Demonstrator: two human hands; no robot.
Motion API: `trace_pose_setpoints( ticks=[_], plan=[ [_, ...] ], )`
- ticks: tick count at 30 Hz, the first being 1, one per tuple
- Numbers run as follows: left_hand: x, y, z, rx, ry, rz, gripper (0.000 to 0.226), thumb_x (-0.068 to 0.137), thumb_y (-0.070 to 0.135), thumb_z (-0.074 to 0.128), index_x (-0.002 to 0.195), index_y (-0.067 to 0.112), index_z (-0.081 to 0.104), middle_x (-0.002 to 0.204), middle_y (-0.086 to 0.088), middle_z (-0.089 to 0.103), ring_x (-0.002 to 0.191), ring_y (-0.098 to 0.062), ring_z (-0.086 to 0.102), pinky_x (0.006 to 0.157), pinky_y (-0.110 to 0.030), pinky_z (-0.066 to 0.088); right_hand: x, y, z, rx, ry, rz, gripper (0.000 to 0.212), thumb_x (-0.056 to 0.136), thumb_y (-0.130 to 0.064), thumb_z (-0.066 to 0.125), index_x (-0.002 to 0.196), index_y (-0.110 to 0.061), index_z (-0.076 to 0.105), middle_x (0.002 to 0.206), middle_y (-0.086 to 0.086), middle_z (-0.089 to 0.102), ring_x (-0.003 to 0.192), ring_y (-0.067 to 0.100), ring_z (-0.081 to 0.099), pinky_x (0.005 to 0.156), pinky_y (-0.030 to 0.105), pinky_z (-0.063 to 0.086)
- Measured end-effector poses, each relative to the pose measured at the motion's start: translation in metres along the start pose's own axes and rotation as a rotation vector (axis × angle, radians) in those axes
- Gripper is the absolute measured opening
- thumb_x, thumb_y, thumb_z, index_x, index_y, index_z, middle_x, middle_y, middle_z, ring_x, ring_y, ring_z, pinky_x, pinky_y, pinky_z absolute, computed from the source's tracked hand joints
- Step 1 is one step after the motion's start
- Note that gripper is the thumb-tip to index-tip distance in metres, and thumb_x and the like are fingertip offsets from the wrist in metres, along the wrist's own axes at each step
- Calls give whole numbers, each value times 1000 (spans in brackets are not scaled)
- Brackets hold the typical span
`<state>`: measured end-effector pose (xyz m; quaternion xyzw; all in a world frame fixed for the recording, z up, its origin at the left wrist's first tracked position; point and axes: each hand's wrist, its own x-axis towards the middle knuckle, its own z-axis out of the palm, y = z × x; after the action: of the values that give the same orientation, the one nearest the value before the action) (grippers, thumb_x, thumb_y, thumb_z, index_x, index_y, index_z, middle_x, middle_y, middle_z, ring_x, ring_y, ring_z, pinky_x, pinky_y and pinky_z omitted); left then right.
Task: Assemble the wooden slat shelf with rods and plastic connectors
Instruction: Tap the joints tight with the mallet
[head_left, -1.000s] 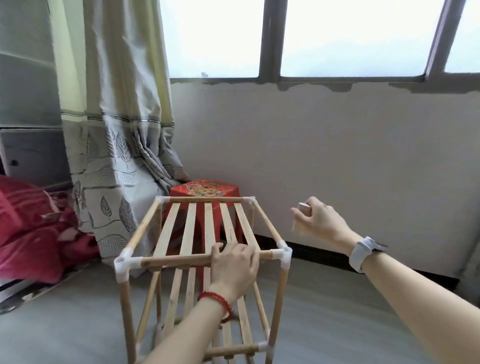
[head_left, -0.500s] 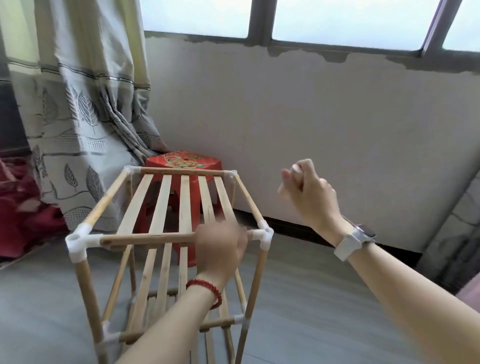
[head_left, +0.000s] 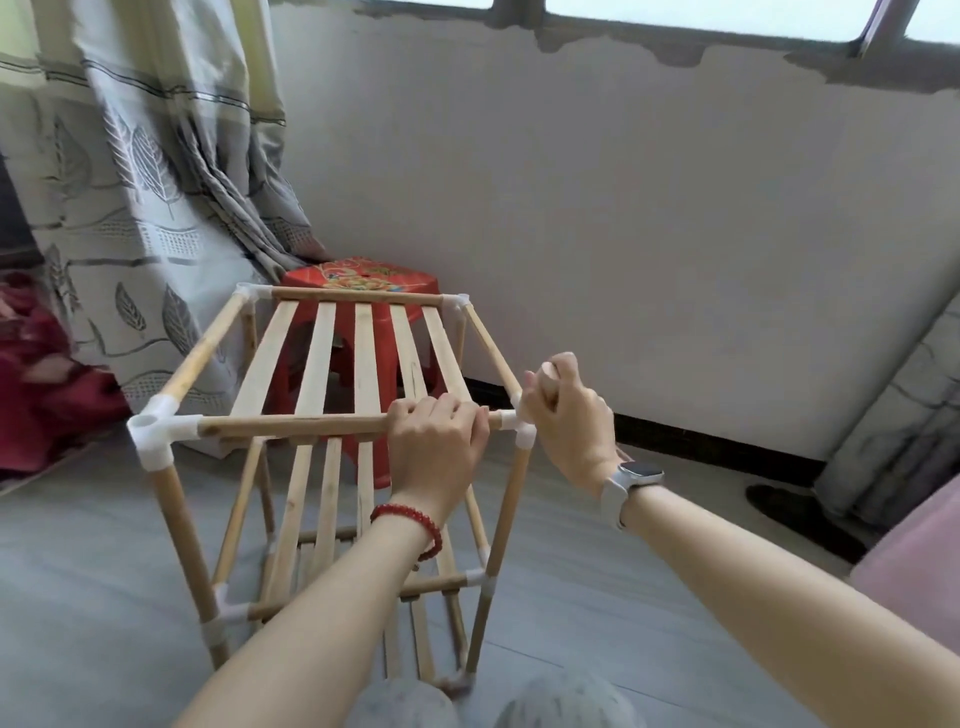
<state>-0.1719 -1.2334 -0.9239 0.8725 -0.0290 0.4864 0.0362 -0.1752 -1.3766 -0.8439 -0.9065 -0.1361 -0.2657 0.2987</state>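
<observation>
Knees show at the bottom edge. Just beyond, the left hand (head_left: 434, 447) curls over the shelf's (head_left: 332, 364) near top rod (head_left: 291, 426); the right hand (head_left: 569, 415) grips a small wooden piece (head_left: 548, 376), mostly hidden, at the near right connector (head_left: 522, 428). Five slats span the top. Behind stands one red stool (head_left: 363, 280).
</observation>
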Motion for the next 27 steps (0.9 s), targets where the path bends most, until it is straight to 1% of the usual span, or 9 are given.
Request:
trace_pose_setpoints(
  ticks=[1,3,8,13,15,19,22,25,27],
  plan=[
    [-2,0,-1,-12,0,3,44,96,36,37,70,19,68,63,4,63,56,-16,55,63,-32,39,-7,4,7,-141,-133,-18,24,97,-40,39,92,-17,33,78,4,66,73,34,59,67,36,43],
    [-3,-2,-1,-9,12,4,43,96,36,37,70,19,67,63,4,62,56,-16,55,63,-32,39,13,1,-5,-248,-154,-101,25,97,-43,38,93,-19,35,82,1,65,76,31,58,67,34,40],
    [-6,-4,-2,-21,-28,27,42,96,37,37,74,18,68,65,3,64,58,-16,57,64,-31,39,44,-9,-37,387,321,-11,23,89,-52,38,86,-30,34,78,4,67,74,27,62,71,39,49],
    [-6,-5,-4,-41,-62,50,35,96,36,40,79,20,67,66,5,63,60,-15,58,65,-32,40,-9,5,7,-127,-152,-10,25,98,-41,39,95,-16,38,72,-2,60,71,28,59,63,33,41],
    [-6,-10,-6,-42,-79,79,34,96,35,40,88,19,69,70,4,65,63,-15,60,66,-32,41,19,-7,-15,-44,-68,-14,27,97,-42,40,99,-15,41,71,-7,58,74,26,58,68,35,43],
    [-7,-13,-10,-77,-129,117,39,94,34,37,98,14,71,77,1,69,69,-16,64,65,-32,48,30,-9,-33,308,324,19,27,97,-40,42,96,-14,38,72,-6,60,71,25,60,67,37,45],
    [-4,-17,-14,-179,-174,123,36,90,30,39,91,14,72,75,2,69,67,-16,65,63,-30,52,-9,6,1,-158,-136,52,28,97,-43,38,93,-15,35,75,0,63,74,33,60,62,34,40],
    [1,-29,-25,-273,-179,117,26,86,23,49,90,15,73,73,4,70,64,-13,64,62,-29,55,10,-1,-4,-165,-122,7,26,97,-43,36,92,-17,36,78,1,64,73,31,56,65,34,38],
    [4,-41,-33,-285,-188,92,24,85,21,51,91,15,73,79,4,71,71,-13,66,75,-34,55,30,-24,-16,-50,-27,19,25,98,-42,37,95,-17,36,78,2,60,73,29,53,67,34,37]
  ],
)
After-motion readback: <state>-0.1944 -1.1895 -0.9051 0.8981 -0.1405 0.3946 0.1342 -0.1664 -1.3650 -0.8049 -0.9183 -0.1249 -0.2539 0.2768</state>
